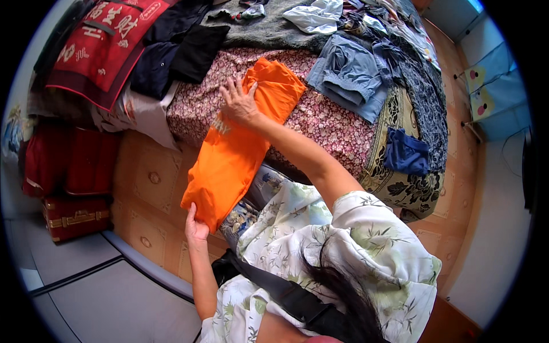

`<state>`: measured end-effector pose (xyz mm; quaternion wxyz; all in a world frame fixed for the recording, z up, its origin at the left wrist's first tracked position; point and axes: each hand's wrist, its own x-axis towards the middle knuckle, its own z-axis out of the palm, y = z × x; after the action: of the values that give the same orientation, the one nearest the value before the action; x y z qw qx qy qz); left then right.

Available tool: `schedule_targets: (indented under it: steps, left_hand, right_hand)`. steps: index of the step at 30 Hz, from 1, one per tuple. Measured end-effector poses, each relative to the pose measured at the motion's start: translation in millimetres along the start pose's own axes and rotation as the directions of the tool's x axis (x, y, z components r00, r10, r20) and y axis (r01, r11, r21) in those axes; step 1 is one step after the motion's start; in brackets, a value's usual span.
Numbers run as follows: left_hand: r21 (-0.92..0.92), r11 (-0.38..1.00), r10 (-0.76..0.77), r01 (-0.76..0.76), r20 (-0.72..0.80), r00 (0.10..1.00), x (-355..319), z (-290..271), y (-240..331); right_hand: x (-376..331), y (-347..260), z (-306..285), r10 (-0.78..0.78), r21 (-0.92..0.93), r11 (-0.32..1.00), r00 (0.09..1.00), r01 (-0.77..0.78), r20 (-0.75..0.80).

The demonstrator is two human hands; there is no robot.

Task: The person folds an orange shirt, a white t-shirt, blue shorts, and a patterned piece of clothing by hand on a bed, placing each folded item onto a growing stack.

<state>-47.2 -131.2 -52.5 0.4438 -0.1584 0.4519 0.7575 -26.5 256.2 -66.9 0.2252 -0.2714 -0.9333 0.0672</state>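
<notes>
A long, folded orange garment (229, 157), smooth and with pale print across its middle, lies partly on the bed and hangs over its near edge toward me. My left hand (197, 227) grips its near lower corner, thumb on top and the fingers mostly underneath. Farther up, my right hand (240, 104) rests on the upper part of the cloth with its fingers spread, pressing near the left edge. The garment's far end is bunched in soft folds on the floral bed cover (337, 134).
Blue-grey folded shorts (351, 74) and a small dark blue folded cloth (406, 151) lie to the right. Black clothes (197, 54) and a red printed textile (100, 48) are at the left. Red cases (77, 217) stand on the floor. A white cloth (314, 16) lies farther back.
</notes>
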Motion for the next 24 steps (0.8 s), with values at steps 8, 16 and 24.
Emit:
schedule_targets:
  steps: [8,16,24]
  left_hand:
    - [-0.124,0.988,0.099,-0.092,0.051,0.994,-48,30,29]
    - [0.203,0.880,0.329,-0.429,0.392,0.859,-99,249,53]
    - [0.079,0.948,0.099,-0.309,0.848,0.521,17,441,1]
  right_hand:
    - [-88,-1,-41,-0.456,0.141,0.873,0.884,0.467,-0.105]
    - [-114,22,-47,-0.047,0.977,-0.105,0.982,-0.188,0.184]
    - [-142,51,-90,0.136,0.978,0.020,0.969,-0.208,0.204]
